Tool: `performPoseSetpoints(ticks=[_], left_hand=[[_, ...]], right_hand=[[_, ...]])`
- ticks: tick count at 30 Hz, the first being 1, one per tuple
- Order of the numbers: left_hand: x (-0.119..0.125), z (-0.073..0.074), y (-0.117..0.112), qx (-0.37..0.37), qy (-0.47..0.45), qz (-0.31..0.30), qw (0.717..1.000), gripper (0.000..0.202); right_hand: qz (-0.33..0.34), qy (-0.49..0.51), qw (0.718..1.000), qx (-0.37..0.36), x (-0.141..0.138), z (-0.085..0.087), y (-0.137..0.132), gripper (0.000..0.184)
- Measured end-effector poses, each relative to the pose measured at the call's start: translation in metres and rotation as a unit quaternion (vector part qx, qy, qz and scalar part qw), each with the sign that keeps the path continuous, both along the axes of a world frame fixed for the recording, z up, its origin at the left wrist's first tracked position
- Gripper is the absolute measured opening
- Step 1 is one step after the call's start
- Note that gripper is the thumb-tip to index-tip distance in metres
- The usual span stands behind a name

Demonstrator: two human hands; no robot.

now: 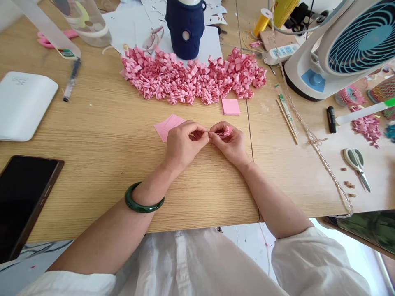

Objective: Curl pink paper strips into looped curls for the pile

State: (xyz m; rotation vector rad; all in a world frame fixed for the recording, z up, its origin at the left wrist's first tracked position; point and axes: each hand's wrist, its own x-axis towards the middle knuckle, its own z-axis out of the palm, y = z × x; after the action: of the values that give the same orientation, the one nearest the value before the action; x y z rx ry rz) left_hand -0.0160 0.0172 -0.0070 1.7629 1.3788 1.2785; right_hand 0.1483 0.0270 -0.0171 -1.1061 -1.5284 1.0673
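My left hand [187, 142] and my right hand [231, 144] meet over the middle of the table, fingertips touching. Between them they pinch a small curled pink paper piece [227, 131]; its looped end shows above my right palm, while the part at my left fingertips is mostly hidden. Loose pink paper sheets [168, 126] lie just behind my left hand. A stack of pink paper squares [231, 107] sits behind my right hand. Farther back stretches a long pile of pink paper curls [185, 80].
A dark blue tumbler [185, 31] stands behind the pile. To the right are a fan [316, 78], wooden sticks [286, 122], a twisted cord [324, 154], a black marker [331, 119] and scissors [354, 160]. A phone [26, 197] and a white device [26, 107] lie left.
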Motion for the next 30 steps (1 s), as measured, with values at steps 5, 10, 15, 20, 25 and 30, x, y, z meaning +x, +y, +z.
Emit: performPoseSetpoints(ticks=[5,10,15,20,25,30], left_hand=[[0.002,0.004,-0.005,0.015,0.061,0.045,0.997,0.013],[0.004,0.006,-0.008,0.039,0.070,0.062,0.995,0.014],[0.003,0.003,-0.002,-0.048,-0.125,0.002,0.991,0.012],[0.002,0.000,0.002,-0.151,-0.219,-0.062,0.962,0.018],[0.003,-0.001,0.001,-0.168,-0.244,-0.065,0.953,0.018],[0.003,-0.001,0.002,-0.190,-0.266,-0.072,0.942,0.022]], right_hand=[[-0.016,-0.041,0.998,0.040,-0.004,0.004,-0.004,0.021],[-0.032,-0.029,0.998,0.049,-0.006,0.007,-0.007,0.018],[-0.042,0.009,0.999,0.020,-0.006,0.007,-0.005,0.020],[-0.046,0.030,0.998,-0.018,-0.005,0.006,-0.002,0.031],[-0.034,0.060,0.997,-0.027,-0.004,0.006,-0.001,0.041],[-0.029,0.061,0.997,-0.049,-0.004,0.008,-0.001,0.048]])
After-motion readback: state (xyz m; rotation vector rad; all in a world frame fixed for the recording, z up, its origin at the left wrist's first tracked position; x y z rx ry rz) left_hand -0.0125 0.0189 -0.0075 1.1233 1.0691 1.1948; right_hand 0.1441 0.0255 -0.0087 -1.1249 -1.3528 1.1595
